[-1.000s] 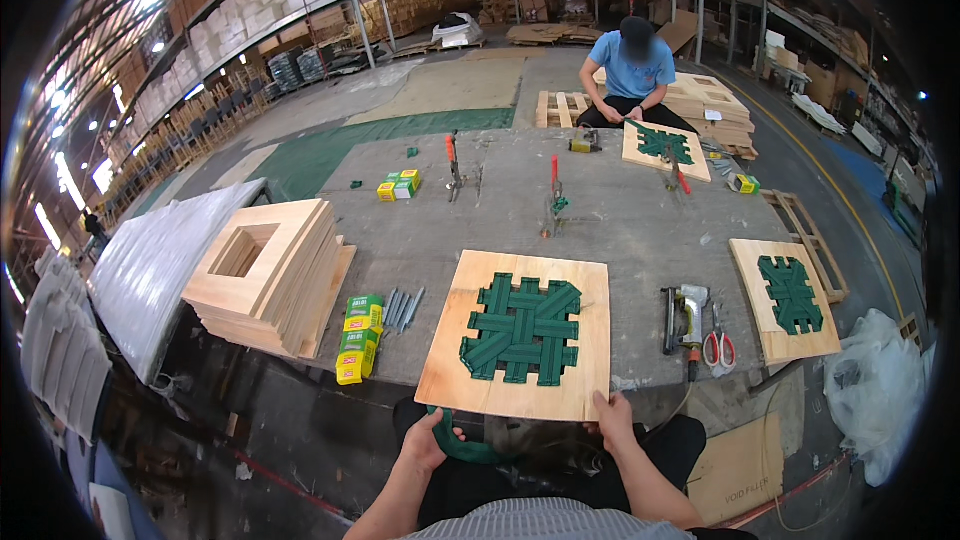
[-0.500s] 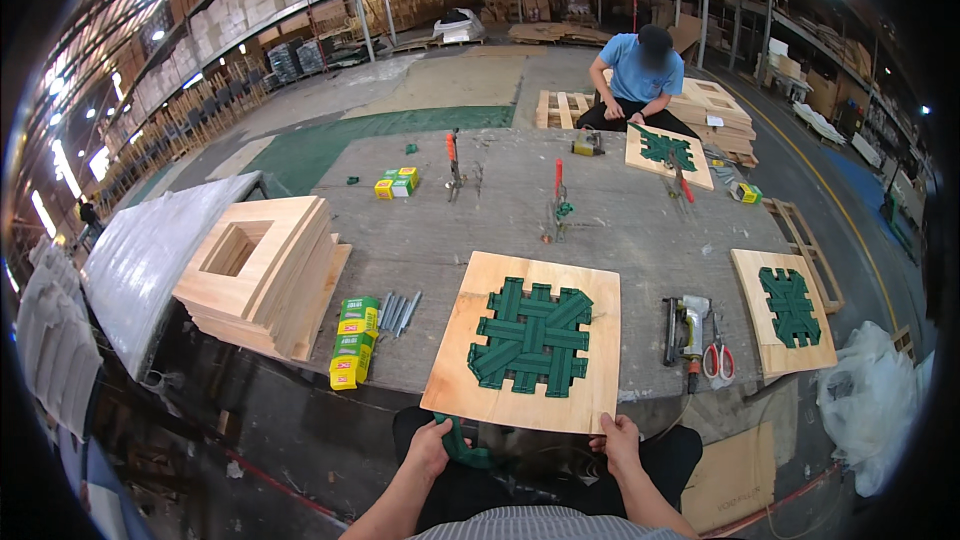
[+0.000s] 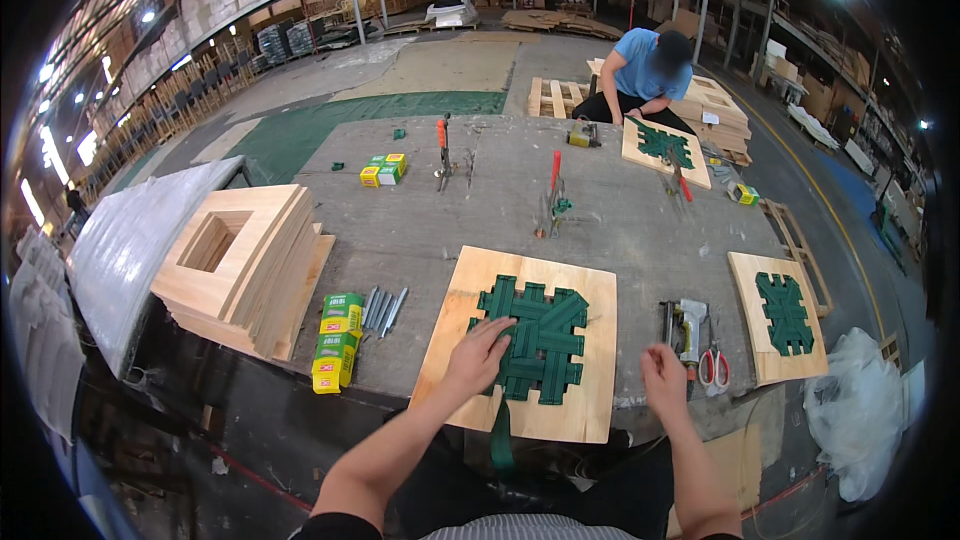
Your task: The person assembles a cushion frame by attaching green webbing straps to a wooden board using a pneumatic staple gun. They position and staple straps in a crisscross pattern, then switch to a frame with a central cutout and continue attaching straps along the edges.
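A square wooden board (image 3: 585,418) lies on the table in front of me, its near edge over the table's edge. Green webbing straps (image 3: 545,340) are woven across its middle, and a loose green strap end (image 3: 502,440) hangs over the near edge. My left hand (image 3: 478,355) rests on the left part of the webbing, fingers stretched out. Right of the board, my right hand (image 3: 662,380) is raised with its fingers curled in; nothing shows in it. Close by it lie a pneumatic stapler (image 3: 690,325) and red-handled scissors (image 3: 714,368).
Left are stacked wooden frames (image 3: 225,265), yellow-green boxes (image 3: 337,340) and metal staple strips (image 3: 382,310). Another webbed board (image 3: 760,340) lies at the right edge. Red-handled tools (image 3: 555,195) stand mid-table. Across, a person in blue (image 3: 640,75) works on a similar board (image 3: 665,152).
My left hand has moved from the strap below the board's near edge up onto the webbing. My right hand has let go of the board's near right corner and moved up and right toward the stapler.
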Demonstrator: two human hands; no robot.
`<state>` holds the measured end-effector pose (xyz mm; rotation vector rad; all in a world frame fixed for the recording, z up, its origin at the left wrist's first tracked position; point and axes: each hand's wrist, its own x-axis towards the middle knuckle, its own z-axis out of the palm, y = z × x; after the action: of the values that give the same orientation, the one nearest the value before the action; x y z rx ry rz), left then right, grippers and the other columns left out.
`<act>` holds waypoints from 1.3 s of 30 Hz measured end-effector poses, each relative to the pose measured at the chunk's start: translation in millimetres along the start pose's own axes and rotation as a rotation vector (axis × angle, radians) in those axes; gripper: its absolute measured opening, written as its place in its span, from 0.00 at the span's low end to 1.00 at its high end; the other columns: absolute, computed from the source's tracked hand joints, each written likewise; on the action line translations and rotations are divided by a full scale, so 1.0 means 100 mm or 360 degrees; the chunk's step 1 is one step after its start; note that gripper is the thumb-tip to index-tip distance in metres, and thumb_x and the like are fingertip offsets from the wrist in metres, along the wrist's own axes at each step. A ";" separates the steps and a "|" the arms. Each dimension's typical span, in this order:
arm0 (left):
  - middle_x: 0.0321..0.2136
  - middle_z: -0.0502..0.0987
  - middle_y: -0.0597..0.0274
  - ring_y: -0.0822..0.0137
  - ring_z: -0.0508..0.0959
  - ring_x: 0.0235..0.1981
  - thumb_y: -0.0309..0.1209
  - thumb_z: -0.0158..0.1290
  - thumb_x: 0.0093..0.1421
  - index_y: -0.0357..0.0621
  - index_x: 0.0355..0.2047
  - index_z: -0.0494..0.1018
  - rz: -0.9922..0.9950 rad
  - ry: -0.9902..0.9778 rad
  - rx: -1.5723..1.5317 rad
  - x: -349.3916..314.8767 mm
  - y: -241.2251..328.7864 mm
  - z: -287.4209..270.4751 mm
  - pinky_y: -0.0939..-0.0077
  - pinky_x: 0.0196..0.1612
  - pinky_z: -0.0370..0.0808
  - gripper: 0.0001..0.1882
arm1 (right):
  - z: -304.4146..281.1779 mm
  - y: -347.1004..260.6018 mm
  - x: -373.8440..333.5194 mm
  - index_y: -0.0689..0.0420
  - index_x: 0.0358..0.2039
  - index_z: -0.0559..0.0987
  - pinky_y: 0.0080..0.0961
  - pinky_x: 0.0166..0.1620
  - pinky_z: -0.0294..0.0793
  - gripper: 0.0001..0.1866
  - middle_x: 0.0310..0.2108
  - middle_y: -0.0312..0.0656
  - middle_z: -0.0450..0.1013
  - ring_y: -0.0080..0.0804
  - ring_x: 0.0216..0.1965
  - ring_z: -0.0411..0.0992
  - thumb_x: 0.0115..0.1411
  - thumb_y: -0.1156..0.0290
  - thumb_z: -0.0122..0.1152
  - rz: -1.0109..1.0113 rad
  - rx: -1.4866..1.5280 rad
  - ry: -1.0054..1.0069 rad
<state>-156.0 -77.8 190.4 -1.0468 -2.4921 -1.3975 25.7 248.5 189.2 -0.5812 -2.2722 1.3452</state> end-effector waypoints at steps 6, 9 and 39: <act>0.73 0.60 0.66 0.48 0.56 0.75 0.45 0.47 0.73 0.65 0.69 0.66 0.0121 -0.0567 0.0988 0.16 -0.67 0.30 0.46 0.75 0.51 0.25 | 0.55 -0.84 1.24 0.62 0.53 0.79 0.30 0.47 0.78 0.17 0.43 0.47 0.83 0.36 0.43 0.82 0.71 0.64 0.58 -0.0385 -0.0089 -0.0306; 0.73 0.60 0.67 0.49 0.55 0.75 0.45 0.48 0.72 0.66 0.70 0.65 0.0165 -0.0566 0.0959 0.18 -0.73 0.36 0.47 0.76 0.50 0.26 | 0.90 -0.85 2.14 0.61 0.58 0.77 0.40 0.58 0.73 0.21 0.53 0.53 0.78 0.50 0.56 0.76 0.72 0.60 0.56 -0.0700 -0.0332 -0.0269; 0.75 0.57 0.67 0.47 0.53 0.76 0.36 0.63 0.59 0.65 0.71 0.65 0.0046 -0.0728 0.0642 0.30 -0.81 0.25 0.45 0.75 0.50 0.39 | 2.82 -0.07 5.11 0.54 0.76 0.58 0.42 0.76 0.47 0.41 0.76 0.52 0.53 0.48 0.77 0.48 0.74 0.37 0.31 -0.0235 -0.0520 -0.0528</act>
<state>-221.5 -70.3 129.5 -1.4165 -2.8721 -0.6449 -550.6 330.1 150.6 -0.2961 -2.7721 1.0699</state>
